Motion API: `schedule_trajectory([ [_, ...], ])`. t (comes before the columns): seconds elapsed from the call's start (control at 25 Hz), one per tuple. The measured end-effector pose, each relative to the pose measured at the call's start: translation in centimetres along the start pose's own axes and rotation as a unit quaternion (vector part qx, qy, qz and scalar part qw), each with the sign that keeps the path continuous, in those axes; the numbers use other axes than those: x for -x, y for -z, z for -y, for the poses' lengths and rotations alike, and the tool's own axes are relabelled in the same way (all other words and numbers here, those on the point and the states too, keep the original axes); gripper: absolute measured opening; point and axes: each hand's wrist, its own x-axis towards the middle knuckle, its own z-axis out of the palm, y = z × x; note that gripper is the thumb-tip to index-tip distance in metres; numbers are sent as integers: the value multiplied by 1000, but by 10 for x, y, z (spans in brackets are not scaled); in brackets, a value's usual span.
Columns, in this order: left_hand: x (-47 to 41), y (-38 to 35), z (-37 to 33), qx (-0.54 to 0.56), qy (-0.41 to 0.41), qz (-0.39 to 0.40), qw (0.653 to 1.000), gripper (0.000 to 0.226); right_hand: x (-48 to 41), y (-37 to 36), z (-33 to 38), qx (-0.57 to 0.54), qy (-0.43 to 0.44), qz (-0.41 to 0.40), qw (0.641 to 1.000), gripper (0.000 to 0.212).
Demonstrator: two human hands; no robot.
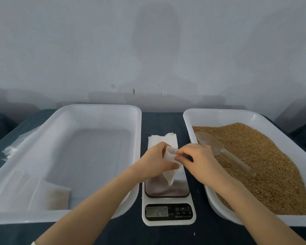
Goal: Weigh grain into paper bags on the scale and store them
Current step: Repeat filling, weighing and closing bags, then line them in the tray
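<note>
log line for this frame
phase: opening paper bag over scale | left hand: grips bag | right hand: pinches mouth | scoop: on grain

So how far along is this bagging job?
Early on. Done: at least one filled bag lies in the left tray. In hand: the left hand and right hand pinch open an empty paper bag over the scale. Left: filling it from the grain with the scoop, which lies untouched in the right tray, weighing, storing it; more spare bags wait behind the scale.
</note>
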Motion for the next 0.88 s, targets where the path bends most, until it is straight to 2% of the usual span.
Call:
schedule_trajectory([
  [0.08,0,9,1,-9,9,40,999,48,0,0,-3,-52,-12,-18,998,12],
  [0.16,1,19,0,-81,-6,71,994,46,1,1,-5,-97,-46,-17,994,15],
  [0.32,2,25,-4,-196,-52,4,979,20,3,2,-4,-116,-58,-56,990,18],
  [0.44,4,26,-1,-209,-53,-38,976,31,4,5,-1,-116,-49,-82,989,20],
  [0.56,9,26,2,-229,-62,-54,970,32,5,3,0,-96,-17,-79,992,14],
  [0.88,11,32,8,-236,-96,-49,966,32,7,3,-4,-106,-17,-75,991,14],
])
